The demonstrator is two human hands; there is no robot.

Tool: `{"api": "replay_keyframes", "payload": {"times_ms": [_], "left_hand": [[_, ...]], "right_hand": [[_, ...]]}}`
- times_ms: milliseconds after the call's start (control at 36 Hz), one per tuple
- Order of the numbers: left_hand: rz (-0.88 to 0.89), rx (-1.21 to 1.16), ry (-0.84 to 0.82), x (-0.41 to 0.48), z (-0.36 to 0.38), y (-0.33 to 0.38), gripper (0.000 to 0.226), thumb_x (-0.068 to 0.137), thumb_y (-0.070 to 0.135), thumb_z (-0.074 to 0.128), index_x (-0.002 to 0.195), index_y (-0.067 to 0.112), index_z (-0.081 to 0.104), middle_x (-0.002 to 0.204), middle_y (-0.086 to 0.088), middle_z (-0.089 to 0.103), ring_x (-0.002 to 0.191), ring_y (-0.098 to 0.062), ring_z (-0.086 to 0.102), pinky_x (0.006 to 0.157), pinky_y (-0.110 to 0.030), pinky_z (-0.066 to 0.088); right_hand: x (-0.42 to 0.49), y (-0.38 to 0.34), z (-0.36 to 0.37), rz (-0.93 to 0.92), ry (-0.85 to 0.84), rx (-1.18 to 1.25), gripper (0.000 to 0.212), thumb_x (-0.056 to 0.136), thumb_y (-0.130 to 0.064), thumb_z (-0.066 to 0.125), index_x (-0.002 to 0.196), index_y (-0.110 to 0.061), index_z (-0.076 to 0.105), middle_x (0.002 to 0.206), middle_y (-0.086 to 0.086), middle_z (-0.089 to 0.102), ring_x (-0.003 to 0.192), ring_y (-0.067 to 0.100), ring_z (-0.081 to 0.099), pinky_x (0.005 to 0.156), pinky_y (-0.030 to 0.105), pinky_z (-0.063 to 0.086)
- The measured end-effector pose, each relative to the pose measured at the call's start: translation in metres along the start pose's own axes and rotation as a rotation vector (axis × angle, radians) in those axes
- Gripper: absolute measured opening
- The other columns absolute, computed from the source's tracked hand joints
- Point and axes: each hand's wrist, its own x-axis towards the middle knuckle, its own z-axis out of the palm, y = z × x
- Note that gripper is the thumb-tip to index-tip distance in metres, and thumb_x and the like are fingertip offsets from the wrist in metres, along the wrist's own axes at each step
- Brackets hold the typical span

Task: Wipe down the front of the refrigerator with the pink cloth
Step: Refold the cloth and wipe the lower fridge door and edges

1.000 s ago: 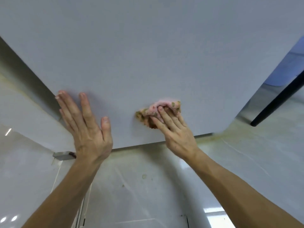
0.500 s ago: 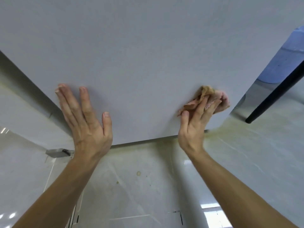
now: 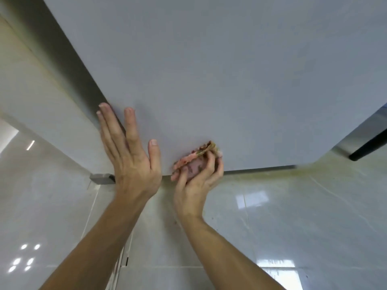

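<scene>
The refrigerator's pale grey front (image 3: pixel 219 76) fills the upper part of the head view, seen from close above, and its bottom edge runs just under my hands. My left hand (image 3: pixel 129 151) lies flat on the door near its left edge, fingers straight. My right hand (image 3: pixel 198 176) grips the bunched pink cloth (image 3: pixel 195 160), which has brownish patches, and holds it against the door just above the bottom edge, right beside my left thumb.
Glossy pale floor tiles (image 3: pixel 272 227) spread below the door. A small grey metal foot (image 3: pixel 100 177) sticks out at the fridge's lower left. A dark bar (image 3: pixel 368 149) slants at the right edge. A light wall panel (image 3: pixel 31 91) stands on the left.
My right hand has swept the cloth from the door's right side back to the left and lower, ending next to my left hand. My fingers now curl round the cloth. The left hand stays flat.
</scene>
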Motion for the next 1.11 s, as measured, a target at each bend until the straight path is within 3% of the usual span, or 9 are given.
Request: {"api": "replay_keyframes", "payload": {"times_ms": [56,250,500,694,806,917,1000,1056,1111], "left_hand": [[0.002,-0.004,0.012,0.001,0.002,0.0,0.067,0.103,0.01,0.053,0.159,-0.008,0.022,0.164,-0.042,0.009,0.157,-0.055,0.009,0.127,-0.065,0.014],[-0.022,-0.027,0.032,0.001,0.014,0.013,0.076,0.099,0.008,0.06,0.16,0.0,0.017,0.163,-0.046,0.006,0.156,-0.057,0.007,0.121,-0.073,0.016],[0.003,-0.016,0.074,0.002,0.028,0.032,0.068,0.103,0.018,0.049,0.159,0.003,0.013,0.156,-0.054,0.008,0.148,-0.071,0.007,0.122,-0.074,0.008],[-0.091,0.011,0.017,0.003,0.032,0.033,0.073,0.106,0.032,0.042,0.165,0.026,-0.002,0.162,-0.047,0.002,0.152,-0.066,0.001,0.121,-0.075,0.006],[-0.064,0.006,0.035,0.004,0.031,0.038,0.07,0.106,0.027,0.044,0.164,0.016,0.005,0.16,-0.049,0.002,0.15,-0.068,0.002,0.122,-0.074,0.006],[-0.018,0.009,0.048,0.003,0.024,0.039,0.069,0.104,0.017,0.049,0.16,0.002,0.013,0.159,-0.05,0.006,0.15,-0.066,0.004,0.126,-0.069,0.005],[-0.012,0.02,0.023,0.002,0.018,0.035,0.072,0.101,0.014,0.053,0.16,0.001,0.013,0.163,-0.046,0.006,0.154,-0.061,0.003,0.128,-0.063,0.004],[-0.015,0.021,0.002,0.0,0.015,0.031,0.074,0.1,0.013,0.055,0.161,0.0,0.014,0.165,-0.043,0.005,0.156,-0.057,0.003,0.13,-0.056,0.002],[-0.011,0.025,-0.019,-0.003,0.012,0.025,0.074,0.1,0.011,0.055,0.162,-0.002,0.017,0.166,-0.04,0.005,0.157,-0.054,0.003,0.13,-0.054,0.003]], "right_hand": [[0.016,0.013,-0.016,-0.065,-0.006,-0.033,0.075,0.087,0.006,0.069,0.147,-0.023,0.036,0.149,-0.003,0.019,0.134,0.021,0.033,0.111,0.012,0.031],[0.079,0.046,-0.092,-0.305,-0.149,-0.179,0.064,0.077,0.008,0.063,0.134,-0.019,0.052,0.13,0.001,0.036,0.111,0.0,0.044,0.096,0.002,0.04],[0.165,0.033,-0.189,0.049,0.449,0.066,0.042,0.087,0.009,0.06,0.119,-0.018,0.07,0.117,-0.001,0.036,0.09,-0.007,0.053,0.088,0.007,0.044],[0.23,0.01,-0.196,0.184,0.601,0.14,0.049,0.106,-0.027,0.047,0.15,-0.006,0.049,0.148,0.004,0.038,0.137,0.024,0.048,0.12,0.029,0.034],[0.206,0.013,-0.158,0.256,0.516,0.191,0.06,0.108,-0.047,0.031,0.163,-0.037,0.011,0.17,-0.01,0.004,0.154,0.036,0.03,0.123,0.058,0.032],[0.179,0.025,-0.13,0.551,0.36,0.091,0.061,0.114,-0.025,0.026,0.166,-0.008,-0.001,0.175,0.008,-0.011,0.161,0.025,-0.005,0.127,0.036,0.002],[0.156,0.033,-0.105,0.829,0.308,0.235,0.06,0.113,-0.028,0.025,0.165,-0.003,0.012,0.172,0.017,0.011,0.158,0.031,0.017,0.128,0.043,0.017],[0.132,0.03,-0.085,1.015,0.184,0.423,0.048,0.109,-0.029,0.025,0.14,-0.005,0.053,0.143,0.018,0.055,0.125,0.03,0.061,0.106,0.044,0.05],[0.102,0.021,-0.061,1.088,0.052,0.661,0.043,0.106,-0.024,0.023,0.079,-0.016,0.055,0.075,0.008,0.059,0.055,0.023,0.06,0.071,0.048,0.06]]}}
